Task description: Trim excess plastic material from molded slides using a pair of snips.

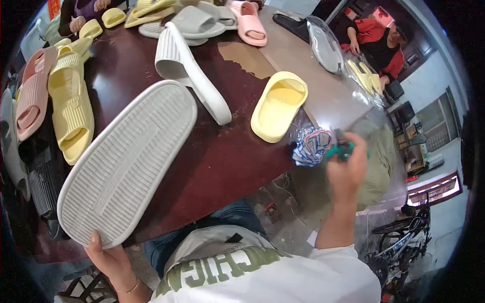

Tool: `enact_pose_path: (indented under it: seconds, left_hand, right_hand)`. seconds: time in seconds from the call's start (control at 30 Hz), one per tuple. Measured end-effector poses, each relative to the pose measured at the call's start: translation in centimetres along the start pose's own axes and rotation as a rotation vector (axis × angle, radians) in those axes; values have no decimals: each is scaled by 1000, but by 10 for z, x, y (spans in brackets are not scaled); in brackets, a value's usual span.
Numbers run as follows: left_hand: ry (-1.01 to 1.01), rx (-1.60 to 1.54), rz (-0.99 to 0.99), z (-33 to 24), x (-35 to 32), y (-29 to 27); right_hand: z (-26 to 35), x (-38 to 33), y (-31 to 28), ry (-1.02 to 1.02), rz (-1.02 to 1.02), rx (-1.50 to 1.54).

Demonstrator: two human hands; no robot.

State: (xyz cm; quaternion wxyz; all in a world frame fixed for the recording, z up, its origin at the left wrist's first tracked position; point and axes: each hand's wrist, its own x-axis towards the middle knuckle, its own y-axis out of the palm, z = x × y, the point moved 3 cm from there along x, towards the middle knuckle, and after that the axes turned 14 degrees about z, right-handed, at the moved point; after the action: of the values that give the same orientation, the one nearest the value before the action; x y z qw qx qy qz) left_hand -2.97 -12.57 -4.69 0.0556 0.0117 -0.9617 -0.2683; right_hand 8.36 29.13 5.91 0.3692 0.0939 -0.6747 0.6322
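The person's left hand (108, 257) grips the heel end of a big grey slipper (126, 161), held sole-up so the ribbed underside faces the camera; fingers are curled round the heel rim & clamped on it, thumb side tucked under the edge. The slipper's toe end reaches out over the dark brown table (222, 166), tilted up toward the middle of it.

Right hand (346, 169) is raised off the table's right edge, seen from the back, fingers closed together on a small teal-green item (342, 150) w/ a clear plastic bag (374, 166) bunched round it; how tight the fingertips pinch can't be told, they're hidden behind the hand. Just left of that hand sits a crumpled blue-and-white printed wad (310, 146), touching or nearly touching the bag.

On the table: a 2nd grey slipper (189, 70) on its side just beyond the held one, a yellow slipper (279, 106) upright nr the right edge, a yellow ribbed pair (70, 106) at left beside a pink one (31, 96). More slippers, pink (248, 22), grey & yellow, lie at the far end. A bagged yellow pair (365, 76) lies far right, nr another person in red (376, 40)
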Motion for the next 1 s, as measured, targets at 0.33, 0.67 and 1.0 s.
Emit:
enact_pose_path:
  seconds: [0.33,0.67,1.0]
  left_hand:
    - [162,129,-57,9,-2,-4]
    - [214,250,108,-2,-17,-3]
    - [404,491,321,-7,-32,-34]
  right_hand:
    - [12,-6,16,-74,496,-117]
    - [105,73,104,-223,327,533]
    - [129,94,118,-213,410,354]
